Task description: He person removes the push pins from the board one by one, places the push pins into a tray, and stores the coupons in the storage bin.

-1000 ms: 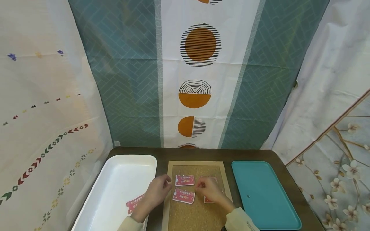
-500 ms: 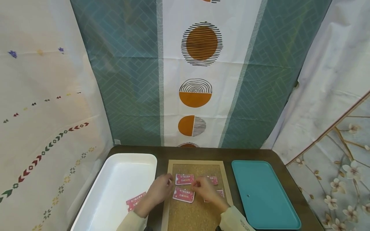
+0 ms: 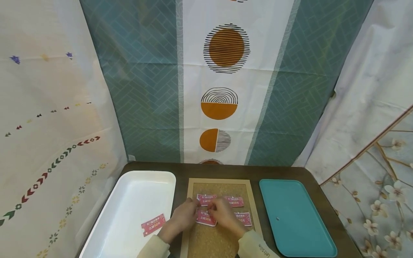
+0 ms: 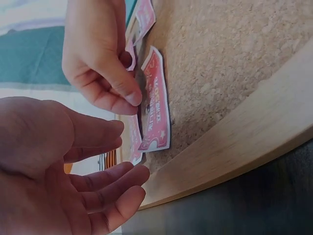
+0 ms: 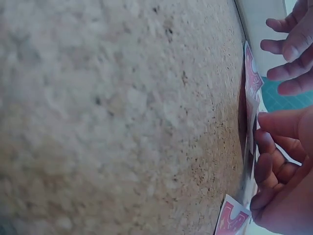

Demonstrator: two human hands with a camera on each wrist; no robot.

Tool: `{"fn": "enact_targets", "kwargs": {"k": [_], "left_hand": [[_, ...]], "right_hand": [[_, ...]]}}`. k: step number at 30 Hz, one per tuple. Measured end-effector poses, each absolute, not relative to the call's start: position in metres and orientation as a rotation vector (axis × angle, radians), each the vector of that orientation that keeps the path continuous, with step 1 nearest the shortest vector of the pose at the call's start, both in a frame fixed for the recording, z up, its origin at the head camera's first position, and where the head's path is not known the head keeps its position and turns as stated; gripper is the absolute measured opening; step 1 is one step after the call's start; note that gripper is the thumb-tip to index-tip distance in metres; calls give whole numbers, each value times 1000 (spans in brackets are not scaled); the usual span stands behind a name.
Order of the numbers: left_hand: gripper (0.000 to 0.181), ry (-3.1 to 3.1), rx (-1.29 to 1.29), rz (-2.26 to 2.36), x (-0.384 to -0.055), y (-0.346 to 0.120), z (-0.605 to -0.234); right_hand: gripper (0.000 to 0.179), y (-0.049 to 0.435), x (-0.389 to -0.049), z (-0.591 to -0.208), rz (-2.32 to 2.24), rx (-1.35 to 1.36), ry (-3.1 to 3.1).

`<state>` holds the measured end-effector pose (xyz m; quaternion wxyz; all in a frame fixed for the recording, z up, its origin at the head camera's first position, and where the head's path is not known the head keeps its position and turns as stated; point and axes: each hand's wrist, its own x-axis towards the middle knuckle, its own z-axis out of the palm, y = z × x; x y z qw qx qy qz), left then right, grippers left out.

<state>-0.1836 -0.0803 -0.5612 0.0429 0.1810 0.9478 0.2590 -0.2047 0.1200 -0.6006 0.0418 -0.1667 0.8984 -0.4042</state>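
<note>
Pink coupons hang in two rows of two on a wood-framed corkboard (image 3: 213, 243). My right hand (image 3: 222, 215) has its thumb and fingertips pinched together at the upper edge of the lower left coupon (image 3: 205, 220). What lies between these fingertips is hidden; they cover part of that edge. My left hand (image 4: 54, 142) is beside the board's left side, its fingers loosely bent around bare air. In the head view its fingertips overlap the left edges of the left coupons. The upper right coupon (image 3: 235, 201) and lower right coupon (image 3: 244, 218) lie apart from both hands.
To the left, a white tray (image 3: 135, 200) bears one loose pink coupon (image 3: 153, 225). A teal tray (image 3: 300, 215) on the right has a small shiny pin-like piece (image 3: 278, 218) in it. Patterned cloths stand behind and at both sides of the dark table (image 3: 226, 172).
My right hand has moved left from beside the right coupons to the lower left one, uncovering the right pair. My left hand has shifted slightly right, away from the loose coupon in the white tray.
</note>
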Motion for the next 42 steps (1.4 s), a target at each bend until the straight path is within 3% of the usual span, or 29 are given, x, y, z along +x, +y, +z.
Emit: {"fn": "enact_targets", "kwargs": {"k": [7, 22, 34, 42], "left_hand": [[26, 2896, 552, 764, -185, -77, -566], [16, 2955, 551, 709, -182, -63, -573], [23, 2942, 545, 713, -182, -61, -579], [18, 2928, 550, 738, -182, -62, -581]], "right_hand": [[10, 117, -203, -605, -1191, -485, 2778], [8, 111, -204, -603, -1055, -527, 2877], [7, 108, -204, -601, -1020, -466, 2852], [8, 109, -203, -603, -1098, -453, 2813]]}}
